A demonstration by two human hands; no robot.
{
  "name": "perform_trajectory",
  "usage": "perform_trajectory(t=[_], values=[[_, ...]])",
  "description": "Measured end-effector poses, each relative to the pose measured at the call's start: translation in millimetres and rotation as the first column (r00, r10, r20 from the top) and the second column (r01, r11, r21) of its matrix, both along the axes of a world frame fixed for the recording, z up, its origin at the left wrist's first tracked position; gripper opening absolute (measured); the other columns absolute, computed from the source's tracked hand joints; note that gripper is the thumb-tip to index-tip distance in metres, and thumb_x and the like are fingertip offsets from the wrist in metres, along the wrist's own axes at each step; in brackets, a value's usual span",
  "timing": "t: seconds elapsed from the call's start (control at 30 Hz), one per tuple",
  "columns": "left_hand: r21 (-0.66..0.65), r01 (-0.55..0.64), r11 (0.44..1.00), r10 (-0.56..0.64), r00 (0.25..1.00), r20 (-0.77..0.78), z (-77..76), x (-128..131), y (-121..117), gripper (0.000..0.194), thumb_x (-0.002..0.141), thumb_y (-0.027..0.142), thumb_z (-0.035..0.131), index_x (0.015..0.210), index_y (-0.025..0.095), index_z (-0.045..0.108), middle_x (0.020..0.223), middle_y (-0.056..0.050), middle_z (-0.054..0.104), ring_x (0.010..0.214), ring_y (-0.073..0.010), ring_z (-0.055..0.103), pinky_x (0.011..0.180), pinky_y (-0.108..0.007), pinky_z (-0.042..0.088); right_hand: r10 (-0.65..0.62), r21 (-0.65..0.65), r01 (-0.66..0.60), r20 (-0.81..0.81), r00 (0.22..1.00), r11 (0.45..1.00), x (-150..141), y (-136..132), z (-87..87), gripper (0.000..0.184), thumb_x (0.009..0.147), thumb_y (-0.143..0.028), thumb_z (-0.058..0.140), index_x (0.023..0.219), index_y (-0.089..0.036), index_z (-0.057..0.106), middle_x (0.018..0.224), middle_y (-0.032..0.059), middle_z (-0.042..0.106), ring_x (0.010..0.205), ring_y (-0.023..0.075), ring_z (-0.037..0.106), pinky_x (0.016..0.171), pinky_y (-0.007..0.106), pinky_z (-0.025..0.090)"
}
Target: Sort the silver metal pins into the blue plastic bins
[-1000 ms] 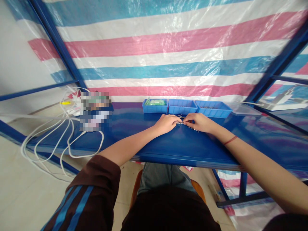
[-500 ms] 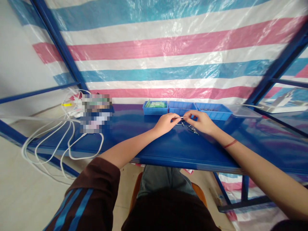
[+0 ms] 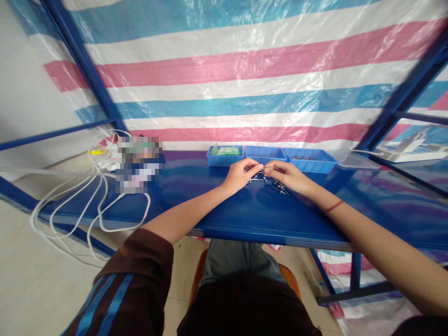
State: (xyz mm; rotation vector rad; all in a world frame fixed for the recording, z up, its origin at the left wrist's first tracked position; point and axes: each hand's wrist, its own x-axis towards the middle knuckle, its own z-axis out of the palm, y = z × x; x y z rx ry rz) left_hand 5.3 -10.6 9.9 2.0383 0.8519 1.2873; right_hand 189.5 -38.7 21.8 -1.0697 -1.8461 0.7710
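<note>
My left hand [image 3: 241,174] and my right hand [image 3: 288,177] meet above the blue tabletop, thumbs and fingertips pinched almost together. Between them is a small metal piece [image 3: 265,170], mostly covered by the fingers; both hands seem to grip it. Thin silvery metal pins [image 3: 258,178] lie just under my left fingertips. A small loose cluster of similar metal pins [image 3: 280,188] rests on the table below my right hand. Their exact kind is too small to make out.
Behind my hands stand three blue bins: one with green packets [image 3: 226,151], a middle bin [image 3: 265,154] and a right bin [image 3: 310,161] with small metal parts. A clear plastic lid [image 3: 359,161] lies to the right. White cables [image 3: 101,186] loop over the table's left end.
My fingertips have drawn closer together, and the thin piece that showed between them is now mostly covered. More pins show beneath my left hand.
</note>
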Motion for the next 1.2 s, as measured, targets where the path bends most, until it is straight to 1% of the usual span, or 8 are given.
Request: perform_trajectory(t=[0.33, 0.6, 0.83, 1.0, 1.07, 1.1, 1.13, 1.2], values=[[-0.005, 0.072, 0.997, -0.071, 0.992, 0.100, -2.9, 2.1, 3.3, 0.018, 0.080, 0.032, 0.066, 0.086, 0.016, 0.067, 0.088, -0.005, 0.072, 0.081, -0.0147, 0.066, 0.075, -0.027, 0.047, -0.021, -0.094, 0.017, -0.039, 0.999, 0.995, 0.8, -1.6, 0.0, 0.041, 0.071, -0.060, 0.067, 0.079, -0.019, 0.065, 0.076, 0.0028, 0.064, 0.070, 0.0154, 0.055, 0.062, 0.028, 0.041], [0.050, 0.074, 0.996, -0.079, 0.992, 0.102, -1.7, 2.0, 1.8, 0.016, 0.084, 0.032, 0.062, 0.088, 0.017, 0.067, 0.089, -0.003, 0.072, 0.083, -0.0138, 0.065, 0.075, -0.026, 0.046, 0.006, -0.148, -0.018, -0.084, 0.996, 0.989, 1.3, -1.0, -4.1, 0.038, 0.073, -0.057, 0.067, 0.078, -0.019, 0.067, 0.079, 0.0035, 0.066, 0.074, 0.0160, 0.057, 0.066, 0.029, 0.042], [0.061, -0.005, 0.998, 0.006, 1.000, -0.025, 1.4, 1.3, -2.1, 0.012, 0.083, 0.027, 0.063, 0.091, 0.018, 0.066, 0.095, -0.003, 0.070, 0.088, -0.0142, 0.063, 0.077, -0.027, 0.047, -0.099, 0.043, 0.111, -0.221, 0.970, 0.993, 3.6, 1.4, 2.5, 0.032, 0.067, -0.049, 0.074, 0.082, -0.022, 0.065, 0.078, 0.0011, 0.065, 0.074, 0.0155, 0.057, 0.073, 0.031, 0.046], [0.056, 0.018, 0.998, -0.008, 0.984, -0.180, -3.0, 2.2, 1.3, 0.013, 0.087, 0.027, 0.058, 0.089, 0.016, 0.065, 0.094, -0.005, 0.070, 0.091, -0.0152, 0.062, 0.085, -0.030, 0.047, -0.143, 0.158, 0.155, -0.086, 0.986, 0.975, 7.3, 7.0, 5.1, 0.027, 0.073, -0.047, 0.067, 0.077, -0.021, 0.063, 0.076, 0.0031, 0.065, 0.072, 0.0172, 0.059, 0.071, 0.032, 0.048], [0.098, 0.003, 0.995, 0.023, 0.964, -0.264, -5.2, 1.5, 1.9, 0.017, 0.087, 0.029, 0.058, 0.097, 0.017, 0.065, 0.098, -0.005, 0.069, 0.094, -0.0164, 0.062, 0.089, -0.032, 0.047, -0.252, 0.238, 0.251, -0.026, 0.967, 0.938, 16.3, 11.0, 7.6, 0.025, 0.076, -0.044, 0.063, 0.078, -0.020, 0.062, 0.078, 0.0047, 0.066, 0.074, 0.0185, 0.060, 0.070, 0.033, 0.048], [0.128, -0.008, 0.992, 0.049, 0.947, -0.318, -6.2, 0.8, 1.8, 0.020, 0.087, 0.030, 0.058, 0.102, 0.018, 0.065, 0.101, -0.006, 0.068, 0.097, -0.0174, 0.061, 0.091, -0.034, 0.046, -0.335, 0.291, 0.319, 0.005, 0.942, 0.902, 23.5, 13.0, 9.4, 0.022, 0.077, -0.042, 0.061, 0.080, -0.020, 0.062, 0.080, 0.0056, 0.067, 0.075, 0.0193, 0.061, 0.071, 0.033, 0.048], [0.160, -0.017, 0.987, 0.077, 0.923, -0.377, -7.1, -0.2, 1.5, 0.024, 0.087, 0.033, 0.058, 0.106, 0.019, 0.064, 0.105, -0.006, 0.067, 0.101, -0.0189, 0.060, 0.093, -0.035, 0.045, -0.434, 0.354, 0.393, 0.044, 0.900, 0.849, 32.3, 14.9, 11.4, 0.020, 0.078, -0.039, 0.059, 0.082, -0.019, 0.063, 0.082, 0.0065, 0.068, 0.075, 0.0199, 0.061, 0.071, 0.033, 0.047], [0.209, -0.019, 0.978, 0.123, 0.858, -0.499, -8.4, -2.4, 0.4, 0.029, 0.087, 0.040, 0.058, 0.110, 0.023, 0.064, 0.113, -0.005, 0.064, 0.110, -0.0225, 0.055, 0.096, -0.039, 0.042, -0.626, 0.494, 0.495, 0.136, 0.768, 0.715, 53.6, 18.3, 14.4, 0.019, 0.080, -0.031, 0.055, 0.088, -0.018, 0.064, 0.083, 0.0088, 0.069, 0.079, 0.0213, 0.062, 0.076, 0.034, 0.046]])
